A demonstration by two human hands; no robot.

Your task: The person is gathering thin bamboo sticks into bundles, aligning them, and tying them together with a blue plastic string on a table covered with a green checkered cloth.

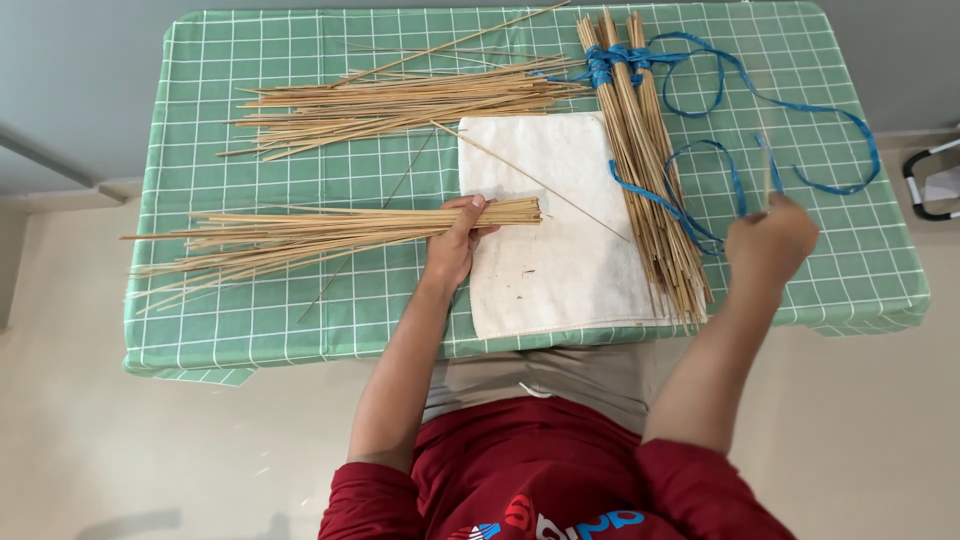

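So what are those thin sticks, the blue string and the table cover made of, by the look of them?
The sticks in the left hand look like dry bamboo or palm ribs: pale tan, matte, stiff. The blue string at the right hand seems flat plastic ribbon, slightly glossy. The green checked cover looks like wipeable vinyl, though that is uncertain.
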